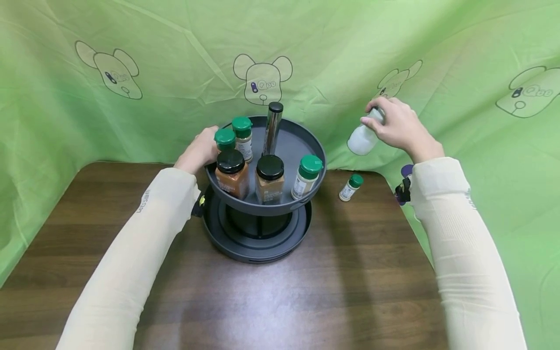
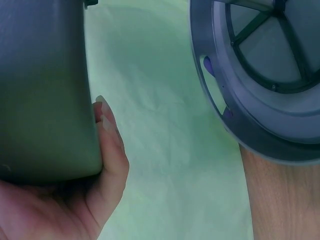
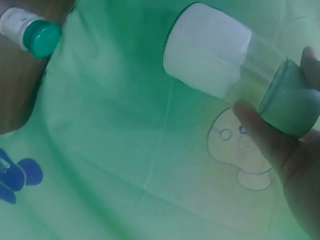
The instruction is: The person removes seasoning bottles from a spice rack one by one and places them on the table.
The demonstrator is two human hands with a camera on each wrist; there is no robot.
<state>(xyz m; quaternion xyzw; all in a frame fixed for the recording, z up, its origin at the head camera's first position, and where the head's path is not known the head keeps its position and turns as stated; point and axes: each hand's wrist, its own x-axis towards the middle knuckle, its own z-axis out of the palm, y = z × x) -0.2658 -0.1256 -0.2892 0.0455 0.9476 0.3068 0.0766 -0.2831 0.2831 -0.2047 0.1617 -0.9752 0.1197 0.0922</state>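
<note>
The left hand [image 1: 199, 150] holds the left rim of the upper dark grey turntable tray [image 1: 302, 129], partly hidden behind jars. In the left wrist view, its fingers [image 2: 112, 145] curl against the tray's wall [image 2: 45, 95]. To the right, above the table, the right hand [image 1: 400, 124] grips a clear jar [image 1: 363, 139] by its capped end. White contents [image 3: 205, 50] fill the jar's lower part, and it hangs tilted. Standing in the upper tray are green-capped jars [image 1: 243, 138], an orange-brown black-capped jar [image 1: 232, 175] and a tan black-capped jar [image 1: 270, 180].
Below the upper tray lies the round lower tray [image 1: 258, 253] on the wooden table [image 1: 262, 301]. A shiny post [image 1: 273, 129] rises from the upper tray. One small green-capped jar [image 1: 350, 188] sits near the table's right back corner. Behind hangs a green cloth [image 1: 175, 48].
</note>
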